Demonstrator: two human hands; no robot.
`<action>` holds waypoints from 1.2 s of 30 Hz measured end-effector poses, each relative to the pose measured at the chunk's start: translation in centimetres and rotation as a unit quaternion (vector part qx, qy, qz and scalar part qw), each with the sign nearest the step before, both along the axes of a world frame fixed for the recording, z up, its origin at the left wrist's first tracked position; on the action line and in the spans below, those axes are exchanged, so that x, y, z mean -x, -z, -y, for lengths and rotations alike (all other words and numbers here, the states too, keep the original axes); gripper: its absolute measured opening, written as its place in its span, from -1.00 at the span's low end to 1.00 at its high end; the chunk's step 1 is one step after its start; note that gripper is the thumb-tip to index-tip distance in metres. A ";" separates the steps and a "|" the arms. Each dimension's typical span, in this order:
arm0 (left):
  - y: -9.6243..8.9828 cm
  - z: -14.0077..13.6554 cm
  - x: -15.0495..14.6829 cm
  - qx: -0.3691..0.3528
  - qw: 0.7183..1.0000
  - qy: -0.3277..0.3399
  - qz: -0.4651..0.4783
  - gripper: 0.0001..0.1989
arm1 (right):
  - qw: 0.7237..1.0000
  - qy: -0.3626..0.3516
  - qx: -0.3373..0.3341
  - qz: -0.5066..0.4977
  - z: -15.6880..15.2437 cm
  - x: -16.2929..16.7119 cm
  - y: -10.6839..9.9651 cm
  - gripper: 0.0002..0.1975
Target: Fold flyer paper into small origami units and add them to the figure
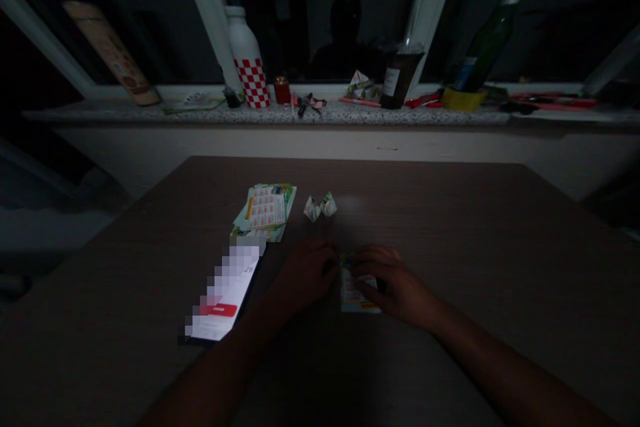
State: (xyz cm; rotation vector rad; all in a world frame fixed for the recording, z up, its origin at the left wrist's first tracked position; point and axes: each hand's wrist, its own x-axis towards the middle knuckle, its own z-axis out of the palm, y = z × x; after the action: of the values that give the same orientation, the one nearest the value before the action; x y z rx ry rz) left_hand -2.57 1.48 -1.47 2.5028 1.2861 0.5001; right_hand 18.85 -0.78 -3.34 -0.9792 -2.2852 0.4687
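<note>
A small printed paper sheet [354,303], white and green with coloured print, lies flat on the table. My right hand [395,280] rests over its right side, fingers apart and laid on the paper, holding nothing. Just left of the sheet, my left hand [307,270] sits on the table with its fingers curled closed. Whether anything is inside them is too dark to make out. Beyond both hands stand two small folded paper pieces [321,207] of similar print. A stack of printed sheets [266,208] lies at their left.
A lit phone [227,300] lies beside my left forearm on the brown table [450,213]. Along the windowsill [200,115] stand a checked white bottle [250,67], a tan bottle [115,57], a dark cup [399,77], a green bottle [493,33] and several small items.
</note>
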 end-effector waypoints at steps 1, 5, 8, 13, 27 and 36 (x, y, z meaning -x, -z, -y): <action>0.0 0.0 0.0 0.000 1.000 -0.001 0.002 -0.91 | 1.000 0.000 0.000 0.000 0.0 0.0 0.0 -0.85; 0.1 0.0 0.0 0.007 1.000 -0.005 0.010 -0.91 | 1.000 -0.002 -0.006 -0.007 -0.1 0.0 0.1 -0.84; 0.1 0.0 0.0 0.015 1.000 -0.007 0.012 -0.92 | 1.000 -0.002 -0.005 -0.006 -0.1 0.0 0.1 -0.83; 0.0 0.1 -0.1 0.009 1.000 -0.008 0.008 -0.90 | 1.000 -0.002 -0.003 -0.003 0.0 0.0 0.1 -0.82; 0.2 0.2 -0.1 0.004 1.000 -0.009 0.022 -0.88 | 1.000 0.002 -0.001 -0.001 0.0 0.0 0.2 -0.82; 0.3 0.2 -0.3 0.009 1.000 -0.016 0.016 -0.87 | 1.000 0.002 0.005 0.006 0.2 0.0 -0.1 -0.88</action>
State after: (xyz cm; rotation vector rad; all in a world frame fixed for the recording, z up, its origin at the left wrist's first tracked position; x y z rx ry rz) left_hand -2.24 1.26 -1.76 2.4530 1.3155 0.5302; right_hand 18.80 -0.95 -3.23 -0.9936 -2.2925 0.4755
